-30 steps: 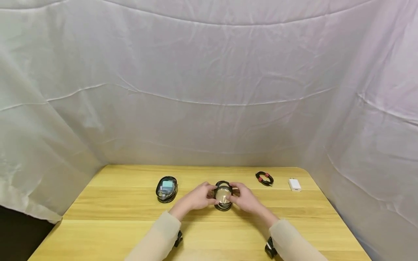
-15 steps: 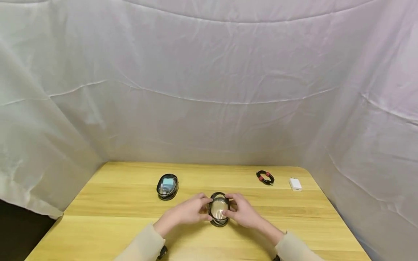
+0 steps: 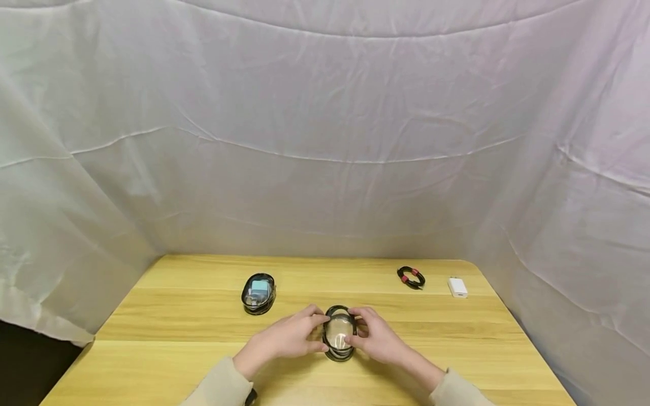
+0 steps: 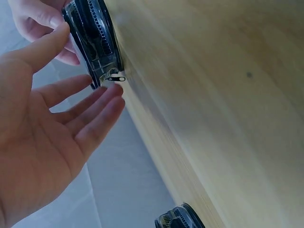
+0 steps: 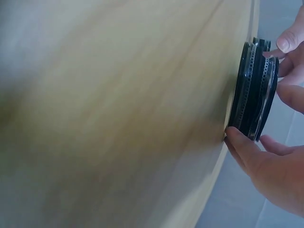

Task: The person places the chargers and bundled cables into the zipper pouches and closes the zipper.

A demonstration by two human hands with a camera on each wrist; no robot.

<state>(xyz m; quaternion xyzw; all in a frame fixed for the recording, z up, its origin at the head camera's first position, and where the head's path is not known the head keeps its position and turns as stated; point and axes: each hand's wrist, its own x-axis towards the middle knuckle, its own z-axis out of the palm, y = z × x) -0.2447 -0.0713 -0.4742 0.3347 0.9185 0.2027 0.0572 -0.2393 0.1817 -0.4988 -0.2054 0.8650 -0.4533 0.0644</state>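
Wooden table (image 3: 178, 316) bears second case (image 3: 259, 293), cable (image 3: 411, 277), charger (image 3: 457, 287); fingers (image 3: 312, 321) clasp case (image 3: 339, 334).

A wooden table (image 3: 178, 316) with a pale plank top. On its left half lies an oval zipped pouch (image 3: 259, 293) with a clear face, something blue showing inside. Toward the far right lies a coiled black cable (image 3: 411, 277) with red ties, and just beside it a small white charger (image 3: 458, 287). Creased white sheeting (image 3: 325, 141) hangs behind and at both sides.
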